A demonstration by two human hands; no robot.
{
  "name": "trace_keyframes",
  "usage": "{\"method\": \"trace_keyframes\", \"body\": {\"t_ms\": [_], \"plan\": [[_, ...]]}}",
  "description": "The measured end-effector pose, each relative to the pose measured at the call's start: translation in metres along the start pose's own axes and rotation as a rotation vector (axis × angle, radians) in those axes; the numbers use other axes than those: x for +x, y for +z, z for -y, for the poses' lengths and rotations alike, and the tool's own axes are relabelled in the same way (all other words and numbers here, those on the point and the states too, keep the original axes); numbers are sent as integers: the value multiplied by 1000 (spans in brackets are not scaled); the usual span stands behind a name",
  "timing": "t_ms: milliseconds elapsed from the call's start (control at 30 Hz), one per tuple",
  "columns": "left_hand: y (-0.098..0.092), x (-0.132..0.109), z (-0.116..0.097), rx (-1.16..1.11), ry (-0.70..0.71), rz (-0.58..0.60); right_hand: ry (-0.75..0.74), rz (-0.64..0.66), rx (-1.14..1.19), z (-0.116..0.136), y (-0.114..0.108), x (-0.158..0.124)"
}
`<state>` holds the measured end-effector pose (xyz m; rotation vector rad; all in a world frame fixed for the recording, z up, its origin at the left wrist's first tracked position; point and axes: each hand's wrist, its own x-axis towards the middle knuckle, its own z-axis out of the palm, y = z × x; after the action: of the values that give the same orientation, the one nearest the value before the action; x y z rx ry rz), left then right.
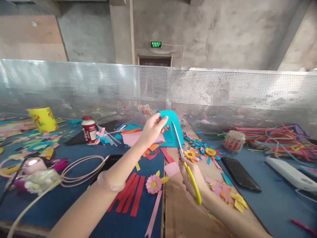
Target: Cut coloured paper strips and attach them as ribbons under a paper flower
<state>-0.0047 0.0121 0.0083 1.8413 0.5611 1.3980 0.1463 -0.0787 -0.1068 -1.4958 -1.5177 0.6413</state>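
Note:
A curved sheet of blue paper (170, 116) is pinched between the thumb and fingers of my left hand (155, 127), held up above the table. My right hand (192, 175) grips a pair of scissors (190, 173) with yellow handles. Their metal blades point up and lie against the paper's right part; whether they are cutting into it I cannot tell. Below my hands lie a pink paper flower (153, 184), several red paper strips (133, 193) and a long pink strip (154, 215). Yellow-centred paper flowers (189, 154) sit just beyond the scissors.
A perforated metal screen (99, 86) runs along the back. On the left stand a coffee bottle (88, 130), a yellow roll (42, 119) and a coiled cable (83, 170). To the right are a black phone (240, 173), a clear jar (234, 141), a white power strip (291, 173) and paper scraps (226, 193).

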Motion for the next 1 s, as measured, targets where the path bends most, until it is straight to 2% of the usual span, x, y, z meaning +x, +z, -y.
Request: {"method": "trace_keyframes", "body": {"t_ms": [233, 467, 633, 833, 1000], "plan": [[2, 0, -1, -43, -1, -28, -14, -1, -88, 6, 0, -1], [0, 0, 3, -42, 38, -29, -2, -45, -54, 4, 7, -2], [-4, 2, 6, -29, 69, -63, 10, -15, -30, 3, 9, -2], [-3, 2, 7, -2, 64, -65, 96, 70, 17, 14, 6, -4], [-3, 2, 5, 21, 57, -82, 54, 62, -44, 9, 7, -2]]}}
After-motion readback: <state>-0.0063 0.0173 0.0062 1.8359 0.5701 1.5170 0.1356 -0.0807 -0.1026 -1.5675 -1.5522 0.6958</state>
